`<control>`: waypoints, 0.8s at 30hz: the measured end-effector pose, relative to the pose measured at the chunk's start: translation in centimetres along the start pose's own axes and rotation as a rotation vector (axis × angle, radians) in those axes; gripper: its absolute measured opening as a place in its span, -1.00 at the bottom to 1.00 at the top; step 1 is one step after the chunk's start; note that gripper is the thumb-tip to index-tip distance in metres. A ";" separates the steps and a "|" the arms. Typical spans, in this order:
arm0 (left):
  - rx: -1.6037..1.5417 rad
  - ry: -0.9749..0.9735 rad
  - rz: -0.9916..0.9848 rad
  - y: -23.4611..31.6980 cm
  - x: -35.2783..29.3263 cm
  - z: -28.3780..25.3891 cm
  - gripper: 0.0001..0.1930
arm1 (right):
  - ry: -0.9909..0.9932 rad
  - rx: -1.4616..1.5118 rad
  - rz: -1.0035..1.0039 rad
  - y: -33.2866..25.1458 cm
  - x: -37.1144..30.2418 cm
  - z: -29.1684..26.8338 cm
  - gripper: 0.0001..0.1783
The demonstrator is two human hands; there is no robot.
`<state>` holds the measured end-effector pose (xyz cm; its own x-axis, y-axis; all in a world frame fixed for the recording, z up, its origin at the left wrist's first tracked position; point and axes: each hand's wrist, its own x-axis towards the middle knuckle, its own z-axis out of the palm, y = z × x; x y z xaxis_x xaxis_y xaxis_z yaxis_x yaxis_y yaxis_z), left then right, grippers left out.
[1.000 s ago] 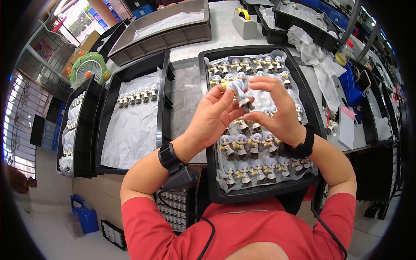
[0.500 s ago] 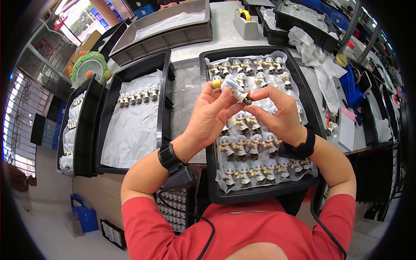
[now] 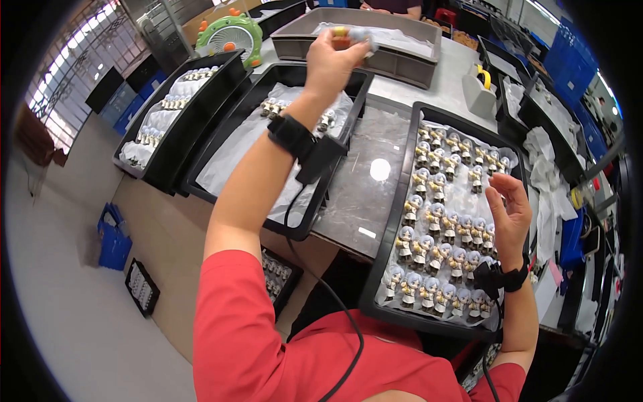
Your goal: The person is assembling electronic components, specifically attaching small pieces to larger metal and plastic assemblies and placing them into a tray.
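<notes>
My left hand [image 3: 331, 67] is raised over the near side of the grey-brown bin, its fingers closed on a small figurine [image 3: 362, 37] with pale hair. Motion blurs the figurine, and the fingers cover part of it. Over the right side of the right black tray [image 3: 390, 261], my right hand [image 3: 512, 214] hangs with fingers curved and apart, nothing in them. That tray holds rows of standing figurines [image 3: 457, 261] with pale blue hair and white clothes on white paper. A short row of similar figurines [image 3: 273, 107] stands in the middle black tray [image 3: 309, 221], partly behind my left arm.
The grey-brown bin [image 3: 395, 69] lies beyond the middle tray. A third black tray [image 3: 201, 107] with figurines sits at far left, near a green fan [image 3: 231, 40]. A tape dispenser [image 3: 479, 97] stands behind the right tray. Crumpled paper [image 3: 546, 157] lies at right. Another person [image 3: 395, 7] is at the back.
My left hand has carried the figurine away from the right tray, up toward the bin. My right hand has let go of it and moved rightward. The whole view has turned left.
</notes>
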<state>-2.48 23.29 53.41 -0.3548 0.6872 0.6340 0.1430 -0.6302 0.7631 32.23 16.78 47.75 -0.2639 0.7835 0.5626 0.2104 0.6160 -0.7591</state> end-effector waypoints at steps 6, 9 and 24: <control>1.160 -0.346 -0.237 -10.0 -0.5 -6.3 -0.61 | -0.016 -0.086 0.040 1.0 0.4 -0.3 -0.78; 1.256 -0.461 -0.339 -12.3 -1.8 -5.6 -0.64 | -0.023 -0.109 0.052 1.5 0.5 -0.2 -0.80; 1.073 -0.526 -0.402 -13.9 -2.6 -6.1 -0.52 | -0.091 -0.218 0.126 2.5 0.7 -0.3 -0.80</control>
<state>-9.23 28.07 40.38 -0.1729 0.9777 0.1188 0.8751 0.0972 0.4742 32.83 18.84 46.33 -0.3039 0.8506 0.4290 0.4425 0.5248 -0.7272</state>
